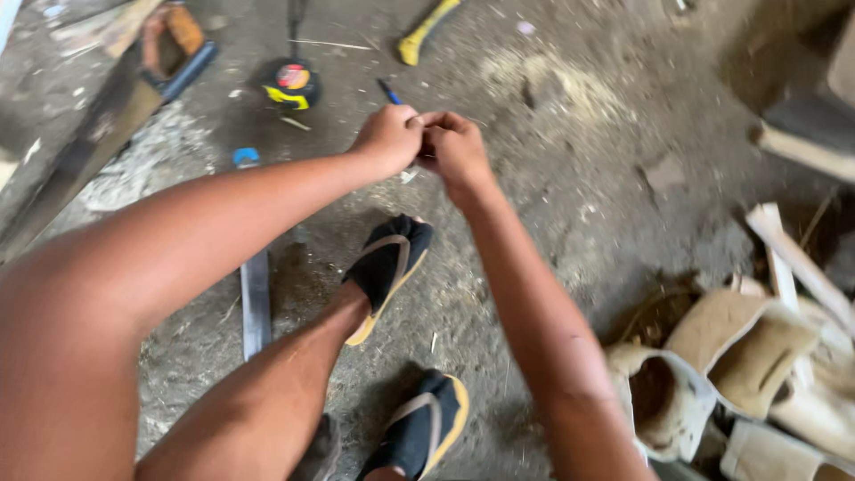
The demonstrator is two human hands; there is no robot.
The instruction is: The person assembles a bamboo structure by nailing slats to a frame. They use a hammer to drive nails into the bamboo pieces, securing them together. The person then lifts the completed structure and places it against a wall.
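While pinched together above the dirt floor (pixel 570 178), left hand (pixel 389 135) and right hand (pixel 456 149) closed on something too small to tell; easily dropped, lost in sawdust (pixel 525 76) near tape measure (pixel 291 85).

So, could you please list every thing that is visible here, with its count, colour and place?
hand saw: one, dark blade with orange and blue handle, far left on the ground.
tape measure: one, black and yellow, top centre-left.
yellow handle: one, top centre, its tool head out of view.
blue pen: one, just beyond the hands.
flat metal bar: one, grey, on the ground left of the foot.
cut bamboo pieces: several, pale tan, bottom right.
sawdust: pale patch, top centre.
sandals: two, black with yellow soles, on the feet.
left hand, right hand: together at centre, pinching something too small to tell.
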